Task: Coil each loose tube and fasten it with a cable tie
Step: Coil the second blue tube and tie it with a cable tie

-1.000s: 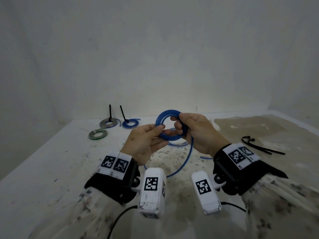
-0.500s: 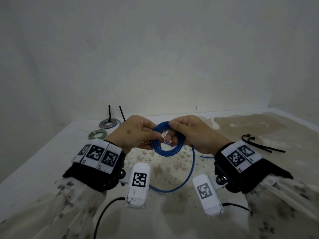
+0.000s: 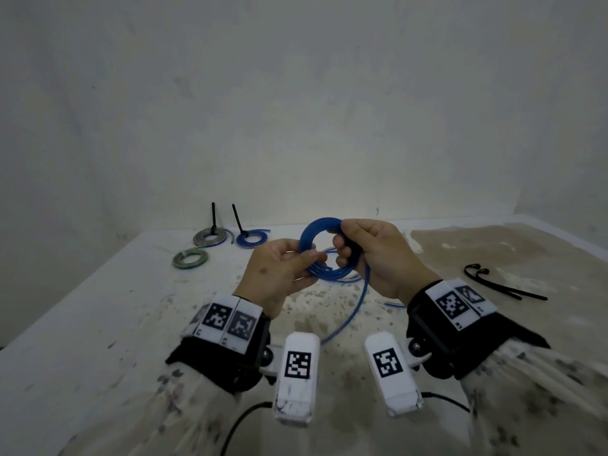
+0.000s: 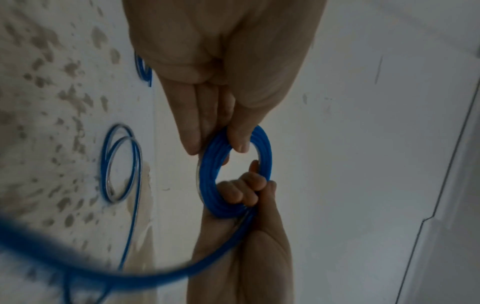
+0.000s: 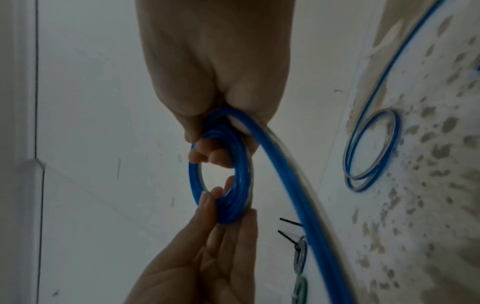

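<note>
The right hand point(image 3: 371, 255) has its fingers curled through the ring of the blue tube point(image 3: 311, 236) and clamps the stacked turns against the thumb, probably to stop the springy loops from opening; the left hand point(image 3: 279, 271) pinches the opposite side of the coil between thumb and near-straight fingers point(image 4: 192, 131), steadying it; the coil hangs in the air between the two hands, above the table point(image 3: 98, 324), upright and facing the head camera; a loose tail of the same tube point(image 3: 357, 311) runs down from the right hand's grip toward the tabletop, so the winding looks unfinished and no tie is on it yet; further out, three finished coils point(image 3: 190, 258) lie at the far left, two with black tie ends sticking up; spare cable ties point(image 3: 503, 286) wait well apart on the right, within the right hand's reach, likely for the fastening step.
</note>
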